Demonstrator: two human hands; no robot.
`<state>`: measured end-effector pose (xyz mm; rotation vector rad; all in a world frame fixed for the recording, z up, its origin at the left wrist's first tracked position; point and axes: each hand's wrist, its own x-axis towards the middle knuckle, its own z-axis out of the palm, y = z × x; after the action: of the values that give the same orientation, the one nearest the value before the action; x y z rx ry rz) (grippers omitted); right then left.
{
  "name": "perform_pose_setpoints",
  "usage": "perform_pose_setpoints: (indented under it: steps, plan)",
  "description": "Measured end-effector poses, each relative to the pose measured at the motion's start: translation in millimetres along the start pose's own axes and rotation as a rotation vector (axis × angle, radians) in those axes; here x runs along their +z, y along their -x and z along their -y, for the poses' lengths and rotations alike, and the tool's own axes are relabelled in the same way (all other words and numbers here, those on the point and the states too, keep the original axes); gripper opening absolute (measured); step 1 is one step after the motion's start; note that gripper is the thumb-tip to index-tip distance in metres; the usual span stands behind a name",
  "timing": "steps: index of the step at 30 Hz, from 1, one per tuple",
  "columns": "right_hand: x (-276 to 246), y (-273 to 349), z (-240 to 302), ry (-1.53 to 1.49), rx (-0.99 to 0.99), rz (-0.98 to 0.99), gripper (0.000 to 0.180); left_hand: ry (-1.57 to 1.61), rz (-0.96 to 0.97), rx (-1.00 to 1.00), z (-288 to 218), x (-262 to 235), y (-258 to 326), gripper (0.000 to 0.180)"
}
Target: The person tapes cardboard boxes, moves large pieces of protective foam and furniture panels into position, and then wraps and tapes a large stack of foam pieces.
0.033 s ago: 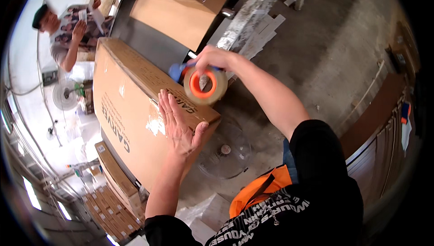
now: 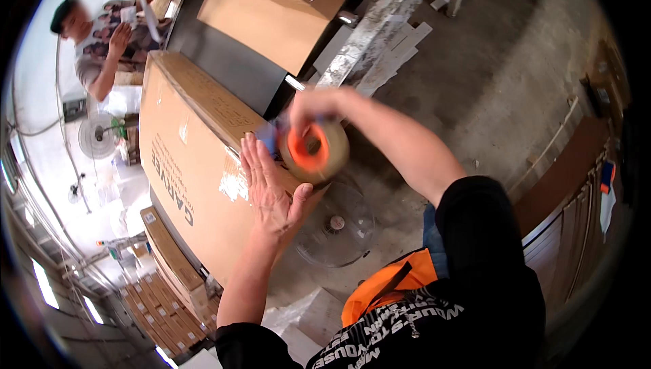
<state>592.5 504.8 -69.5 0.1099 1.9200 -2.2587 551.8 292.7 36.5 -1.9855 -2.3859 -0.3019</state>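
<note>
A big brown cardboard box (image 2: 180, 138) with dark print stands tilted in the view, strips of shiny clear tape (image 2: 234, 182) stuck on its side. My left hand (image 2: 272, 203) lies flat against the box near its close end, fingers stretched out and thumb apart. In my right hand (image 2: 312, 108) is a tape dispenser (image 2: 310, 149) with an orange hub, a blue part and a wide roll of tape. It is smeared by motion and sits at the box's near top edge, just beyond my left fingertips. Whether it touches the box is hard to tell.
Behind the box is a dark work surface (image 2: 227, 54) with cardboard pieces on it. A fan (image 2: 337, 223) stands on the floor by the box's near end. Another person (image 2: 108, 44) is at the far left. Stacked cartons (image 2: 159, 315) are at lower left, an orange bag (image 2: 393, 281) near my body.
My right hand and the tape dispenser have shifted slightly down and right, the dispenser turning and blurring. My left hand keeps its place on the box.
</note>
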Motion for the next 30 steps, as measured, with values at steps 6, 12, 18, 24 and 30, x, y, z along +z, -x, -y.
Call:
perform_pose_setpoints:
  steps: [6, 12, 18, 24, 30]
  plan:
    - [76, 94, -52, -0.203, 0.056, 0.078, 0.048, -0.022, 0.381, 0.019, -6, -24, 8, 0.041]
    - [148, 129, -4, 0.084, 0.092, 0.036, 0.056, 0.02, 0.345, -0.003, -5, -17, 9, 0.022]
    - [256, 55, -29, 0.923, -0.256, -0.019, 0.026, -0.052, 0.3, 0.008, -6, -21, -1, 0.022]
    - [207, 123, -122, 0.686, 0.226, 0.073, 0.034, 0.034, 0.262, -0.221, 24, -9, 13, 0.072]
    - [92, 266, -172, 0.775, 0.473, -0.628, 0.048, -0.486, 0.872, 0.127, 15, -14, 18, 0.077]
